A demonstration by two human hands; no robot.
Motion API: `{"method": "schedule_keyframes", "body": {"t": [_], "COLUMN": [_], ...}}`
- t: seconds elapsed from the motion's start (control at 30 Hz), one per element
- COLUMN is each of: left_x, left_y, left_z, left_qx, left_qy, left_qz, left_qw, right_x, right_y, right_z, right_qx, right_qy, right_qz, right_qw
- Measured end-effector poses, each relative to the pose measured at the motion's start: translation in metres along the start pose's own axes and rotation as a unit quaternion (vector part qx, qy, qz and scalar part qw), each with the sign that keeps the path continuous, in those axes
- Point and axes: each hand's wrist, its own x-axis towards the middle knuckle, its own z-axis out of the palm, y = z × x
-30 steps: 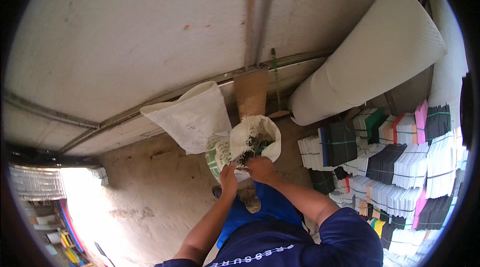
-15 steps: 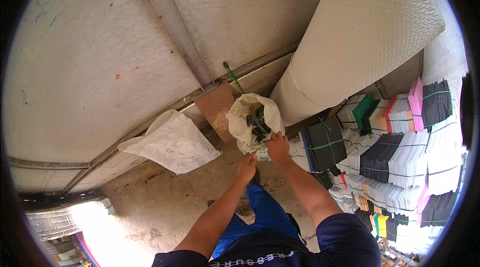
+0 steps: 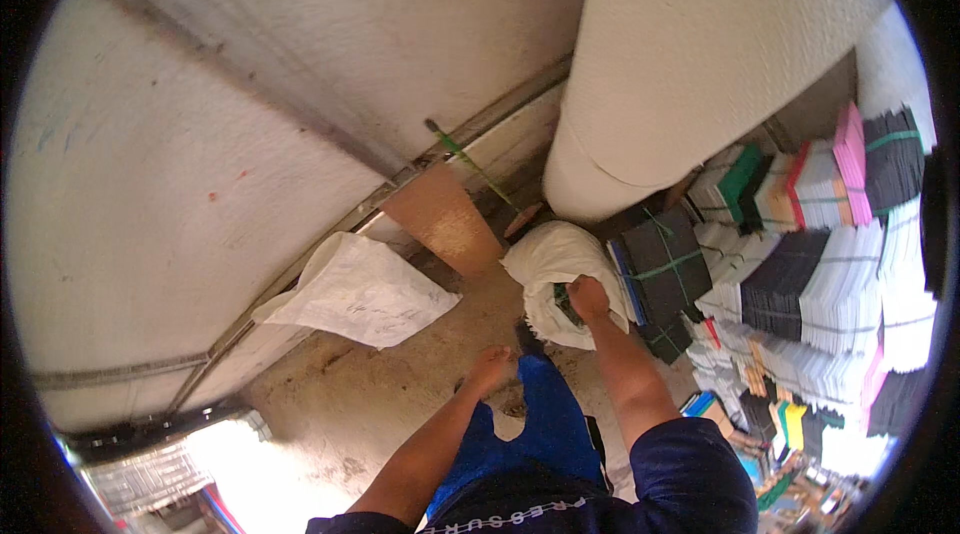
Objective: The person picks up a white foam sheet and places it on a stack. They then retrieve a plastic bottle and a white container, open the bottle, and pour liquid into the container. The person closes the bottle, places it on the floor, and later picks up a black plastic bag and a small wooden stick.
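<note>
A stuffed white woven sack (image 3: 570, 252) stands on the floor ahead of me, tilted so its mouth faces toward me. Dark green and black contents (image 3: 566, 306) show inside the mouth. My right hand (image 3: 590, 296) is closed on the sack's rim. Apart from the sack, over the floor to its left, is my left hand (image 3: 490, 369); its fingers are blurred and nothing shows in them. A second white sack (image 3: 365, 289), flatter, lies against the wall on the left.
A brown board (image 3: 445, 219) leans on the wall beside a green-handled tool (image 3: 465, 159). A large cream roll (image 3: 690, 64) stands behind the full sack. Stacks of bundled sheets (image 3: 800, 284), white, black and coloured, fill the right. My shoe (image 3: 528, 339) is near the sack.
The full sack has tipped toward me and now sits farther right in view. My left hand has let go of its rim and moved down. My right hand stays on the rim.
</note>
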Motion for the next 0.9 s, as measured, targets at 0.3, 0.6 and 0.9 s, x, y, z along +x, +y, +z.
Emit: {"method": "schedule_keyframes", "body": {"t": [0.3,0.6,0.9], "left_x": [0.018,0.038,0.096], "left_y": [-0.095,-0.07,-0.049], "left_z": [0.024,0.022,0.068], "left_qx": [0.095,-0.081,-0.111], "left_qy": [-0.124,-0.15,-0.195], "left_qz": [-0.006,-0.189,-0.186], "left_qw": [0.988,0.967,0.957], "right_x": [-0.099,-0.028,0.003], "right_y": [0.13,0.205,0.101], "right_z": [0.14,0.213,0.142], "right_qx": [0.128,0.506,0.347], "right_qy": [0.084,0.067,0.07], "right_qz": [0.292,0.461,0.289], "right_qw": [0.944,0.725,0.889]}}
